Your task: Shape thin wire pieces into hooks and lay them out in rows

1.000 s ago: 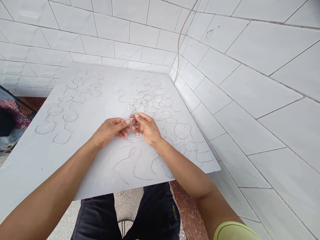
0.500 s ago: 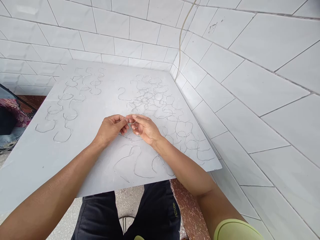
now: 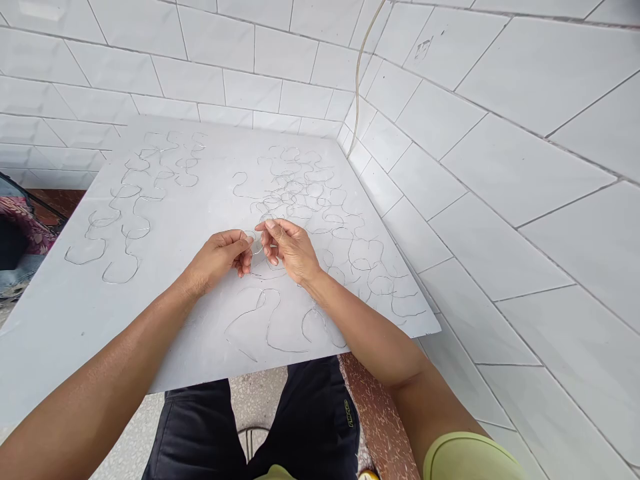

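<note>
A thin curved wire (image 3: pixel 258 252) spans the small gap between my hands, above the middle of the white board. My left hand (image 3: pixel 223 257) pinches one end of it between thumb and forefinger. My right hand (image 3: pixel 293 250) has its fingers curled and thumb against the forefinger, with the wire's loop at its fingertips. Exactly where the right fingers meet the wire is hard to see. Loose wavy wires (image 3: pixel 268 320) lie on the board just in front of my hands.
The white board (image 3: pixel 210 360) reaches back to a tiled wall (image 3: pixel 215 87). A dense spread of bent wires (image 3: pixel 295 193) covers its right side, and several more bent wires (image 3: pixel 136 230) lie at the left. A pale cable (image 3: pixel 358 73) hangs in the wall corner.
My hands have moved slightly apart. The right fingertips have lifted away from the left ones, and more of the wire shows between them.
</note>
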A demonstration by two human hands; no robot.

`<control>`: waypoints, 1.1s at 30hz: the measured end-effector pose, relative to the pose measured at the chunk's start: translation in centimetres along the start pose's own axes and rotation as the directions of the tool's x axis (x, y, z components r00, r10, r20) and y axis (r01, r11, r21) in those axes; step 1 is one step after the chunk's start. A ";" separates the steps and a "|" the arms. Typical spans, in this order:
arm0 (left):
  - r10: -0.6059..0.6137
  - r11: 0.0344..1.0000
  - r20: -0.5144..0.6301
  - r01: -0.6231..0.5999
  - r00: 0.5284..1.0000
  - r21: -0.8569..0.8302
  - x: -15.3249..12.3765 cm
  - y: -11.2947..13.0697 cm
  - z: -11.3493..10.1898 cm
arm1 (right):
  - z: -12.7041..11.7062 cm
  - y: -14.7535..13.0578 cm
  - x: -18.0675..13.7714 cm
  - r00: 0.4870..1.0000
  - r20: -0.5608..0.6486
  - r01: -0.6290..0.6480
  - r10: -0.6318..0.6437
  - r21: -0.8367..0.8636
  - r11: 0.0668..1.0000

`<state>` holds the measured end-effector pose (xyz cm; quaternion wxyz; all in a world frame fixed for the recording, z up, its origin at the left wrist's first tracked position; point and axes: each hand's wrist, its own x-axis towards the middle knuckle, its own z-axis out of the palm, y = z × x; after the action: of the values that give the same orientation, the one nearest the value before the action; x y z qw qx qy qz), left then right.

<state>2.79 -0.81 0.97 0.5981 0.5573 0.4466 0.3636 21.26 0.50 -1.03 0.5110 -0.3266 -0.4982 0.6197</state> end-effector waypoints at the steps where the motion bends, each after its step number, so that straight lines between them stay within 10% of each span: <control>1: 0.008 0.999 -0.027 -0.007 1.000 0.050 -0.1 0.0 0.1 | 0.0 0.0 0.0 1.000 -0.007 0.010 -0.010 -0.003 1.000; 8: 0.169 0.926 -0.230 -0.075 0.958 0.371 -0.6 0.0 0.8 | -0.3 0.1 0.2 0.999 0.028 0.024 -0.025 0.020 1.000; 16: 0.217 0.938 -0.295 -0.115 0.930 0.327 -0.6 -0.3 0.7 | -0.5 0.2 0.3 0.990 0.138 -0.013 0.020 -0.050 0.999; 33: 0.429 0.651 0.019 -0.324 0.903 0.687 -0.6 -0.5 -1.1 | -1.5 -0.1 0.4 0.948 0.300 -0.077 0.111 -0.125 0.989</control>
<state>1.49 -1.08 0.61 0.2316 0.7879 0.4639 0.3322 22.52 1.31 -1.36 0.3785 -0.2782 -0.5889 0.6577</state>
